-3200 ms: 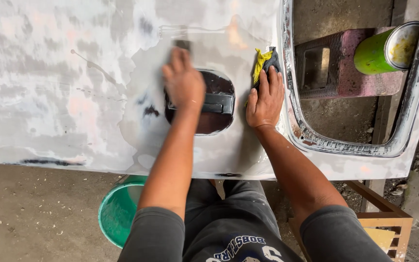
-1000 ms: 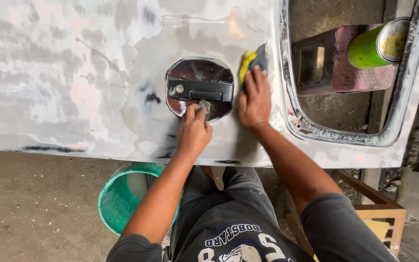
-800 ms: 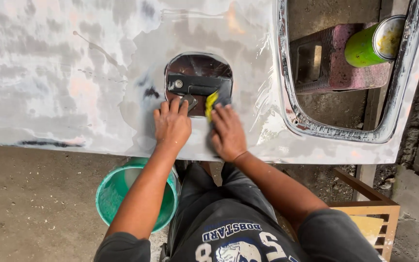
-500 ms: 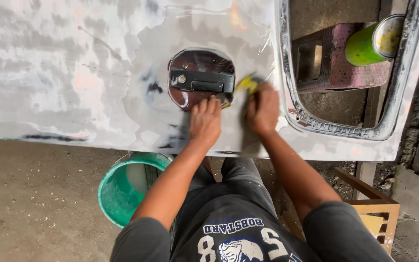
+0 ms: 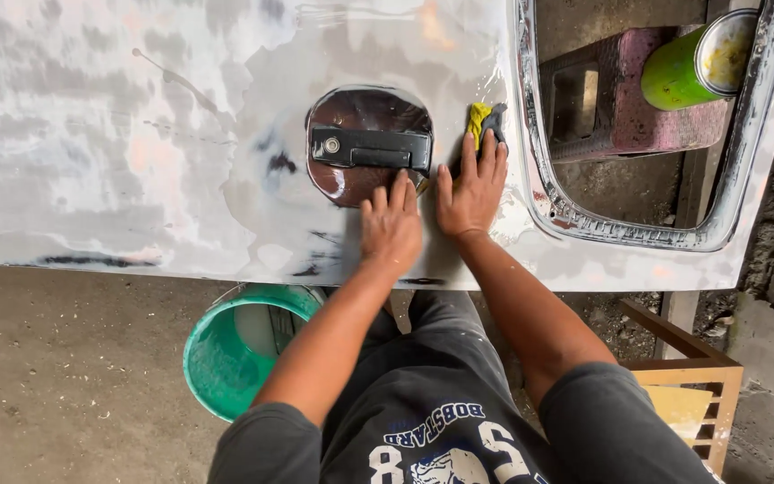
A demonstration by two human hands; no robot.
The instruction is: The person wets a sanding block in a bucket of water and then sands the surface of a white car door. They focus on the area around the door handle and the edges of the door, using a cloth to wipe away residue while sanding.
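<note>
Two bare hands are pressed flat against a sanded, grey-white car door panel [image 5: 136,143] that is laid flat like a table, its surface mottled with pale patches and dark scuffs. Low at the left, beneath the panel's near edge, a green bucket [image 5: 235,354] is seen on the concrete floor [image 5: 55,376]. Further right, the dark oval recess with its black door handle [image 5: 369,146] is now fully uncovered. Just below it the left hand [image 5: 391,229] is laid palm down, fingers spread and empty, whereas half a second ago it was lower and blurred in motion. Touching distance to its right, the right hand [image 5: 472,186] is pressed on a yellow and grey sponge [image 5: 485,121], fingers extended over it rather than curled; the sponge has been carried up from beside the recess's lower edge to its upper right, just beside the window opening's frame [image 5: 539,179]. From this shift the rubbing is judged to be working round the handle recess. Through the opening, a green can [image 5: 696,63] is seen lying on a dark red block [image 5: 611,108]; a wooden crate [image 5: 687,394] stands at lower right
</note>
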